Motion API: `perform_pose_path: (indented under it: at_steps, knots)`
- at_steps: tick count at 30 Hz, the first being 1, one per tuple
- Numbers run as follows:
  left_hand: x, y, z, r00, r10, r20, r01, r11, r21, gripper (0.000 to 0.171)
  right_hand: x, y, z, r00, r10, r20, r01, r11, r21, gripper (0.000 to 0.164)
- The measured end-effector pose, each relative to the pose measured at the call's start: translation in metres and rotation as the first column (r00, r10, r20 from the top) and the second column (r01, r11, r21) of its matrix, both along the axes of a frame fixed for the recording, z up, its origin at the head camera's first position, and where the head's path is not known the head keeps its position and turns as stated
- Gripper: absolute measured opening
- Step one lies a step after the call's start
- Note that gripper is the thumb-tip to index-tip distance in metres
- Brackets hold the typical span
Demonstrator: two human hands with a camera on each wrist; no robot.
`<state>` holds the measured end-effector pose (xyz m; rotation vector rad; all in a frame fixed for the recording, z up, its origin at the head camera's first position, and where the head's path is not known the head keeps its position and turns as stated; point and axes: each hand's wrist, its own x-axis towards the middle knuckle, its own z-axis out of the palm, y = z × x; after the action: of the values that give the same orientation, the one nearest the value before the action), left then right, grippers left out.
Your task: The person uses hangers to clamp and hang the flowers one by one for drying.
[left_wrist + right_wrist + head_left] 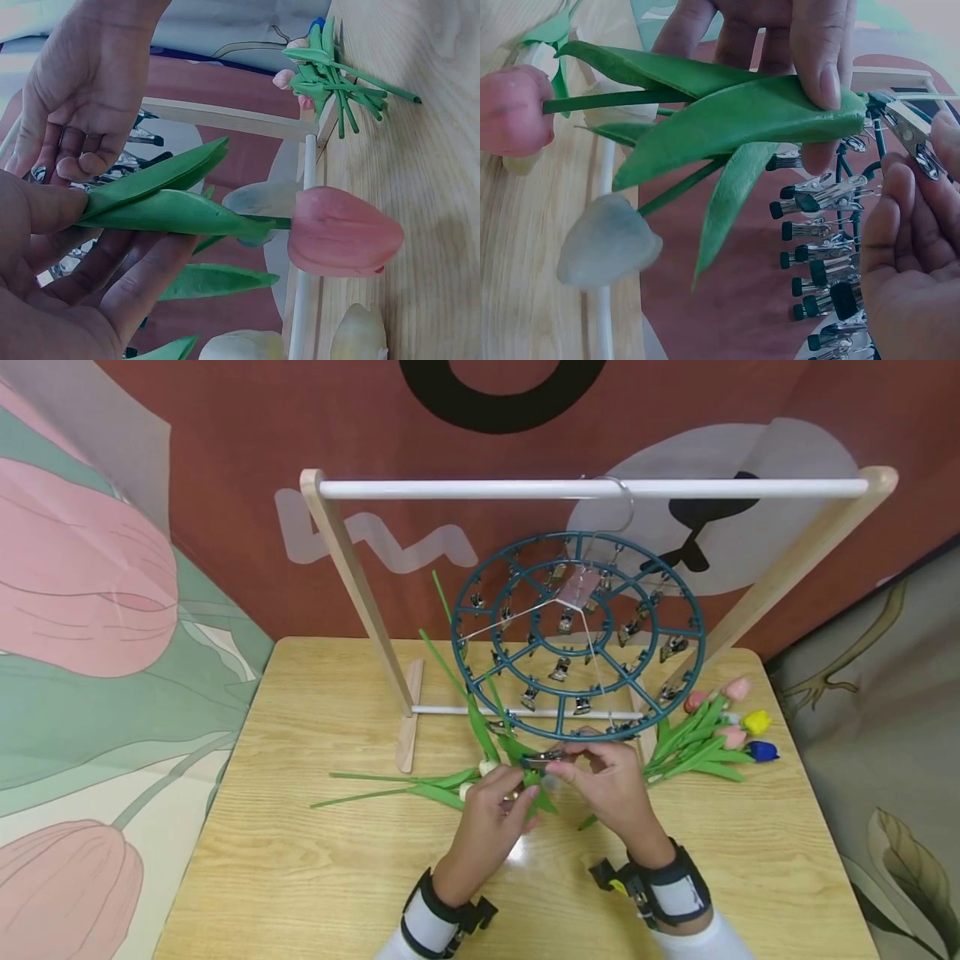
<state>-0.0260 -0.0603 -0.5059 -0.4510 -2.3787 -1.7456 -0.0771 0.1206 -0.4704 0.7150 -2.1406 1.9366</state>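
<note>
A pink artificial tulip (345, 232) hangs bloom-down from my left hand (491, 814), which pinches its green leaves and stem between thumb and fingers. My right hand (611, 785) pinches a metal clip (909, 129) whose jaws are at the end of that stem. The clip belongs to a round teal hanger (560, 714) with many similar clips dangling from its rings. Close behind the pink bloom, a whitish tulip (607, 240) hangs with its head down. Other green stems rise at the hanger's left side.
The hanger hooks over a white bar (480, 489) on a wooden stand (352, 577). Pale tulips (465, 791) lie on the table left of my hands, stems pointing left. To the right lies a bunch of pink, yellow and blue tulips (690, 739).
</note>
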Motion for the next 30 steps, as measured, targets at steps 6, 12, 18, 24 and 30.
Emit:
perform_pose_path:
  at_steps: [6,12,18,24,30]
  knots:
    - [-0.001,-0.002,0.001,1.0,0.004,0.001,-0.004,1.0,-0.003,0.012,-0.001,-0.001,0.0,1.0,-0.003,0.005,0.002,0.999,0.045,0.022]
    - [-0.003,-0.003,-0.001,1.0,-0.003,0.022,0.002,1.0,0.027,0.015,0.002,0.001,-0.001,0.996,-0.044,0.077,0.028,0.982,0.187,0.024]
    - [-0.004,-0.007,-0.005,0.998,0.018,0.052,-0.019,1.0,0.024,0.016,0.011,0.02,-0.017,0.992,-0.075,0.1,0.032,0.928,0.37,0.023]
    - [-0.003,-0.009,-0.009,0.996,0.038,0.086,-0.043,0.998,0.047,0.016,0.021,0.055,-0.034,0.987,-0.113,0.118,0.044,0.88,0.473,0.016]
    - [-0.004,-0.016,-0.011,0.994,0.08,0.08,-0.084,0.995,0.048,0.016,0.027,0.083,-0.043,0.97,-0.212,0.115,0.124,0.847,0.517,0.016]
